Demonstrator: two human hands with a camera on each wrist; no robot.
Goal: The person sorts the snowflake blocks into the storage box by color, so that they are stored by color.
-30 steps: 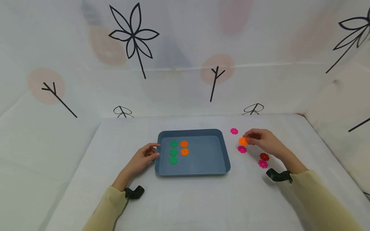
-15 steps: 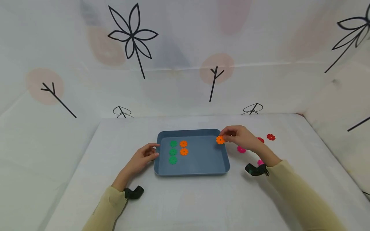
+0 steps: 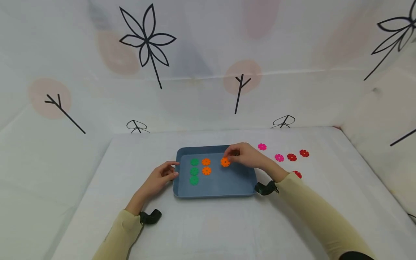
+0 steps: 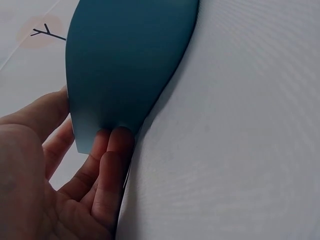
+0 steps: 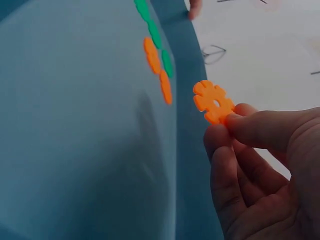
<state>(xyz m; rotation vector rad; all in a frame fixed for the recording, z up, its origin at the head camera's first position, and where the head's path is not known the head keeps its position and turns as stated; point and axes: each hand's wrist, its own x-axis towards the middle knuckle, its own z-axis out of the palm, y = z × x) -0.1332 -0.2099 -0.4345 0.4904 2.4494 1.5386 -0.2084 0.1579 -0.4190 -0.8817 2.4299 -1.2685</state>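
Observation:
My right hand pinches an orange flower-shaped disc by its edge, thumb against fingers, over the middle of the blue-grey tray. In the right wrist view the disc is held tilted, with its centre hole showing. My left hand holds the tray's left edge. Thumb and index reach the rim, while other fingertips press the outer wall. Inside the tray, a green disc is the middle one of a column of three. Beside the upper two lie two orange discs, including this lower orange disc.
Right of the tray lie loose discs: a pink disc at the back, another pink disc, and red discs such as this red disc. The right sleeve partly covers a red disc. A printed cloth wall stands behind.
My right hand has carried the orange disc left, from the loose discs across the tray's right rim to above the tray's middle. The left hand stays at the tray's edge.

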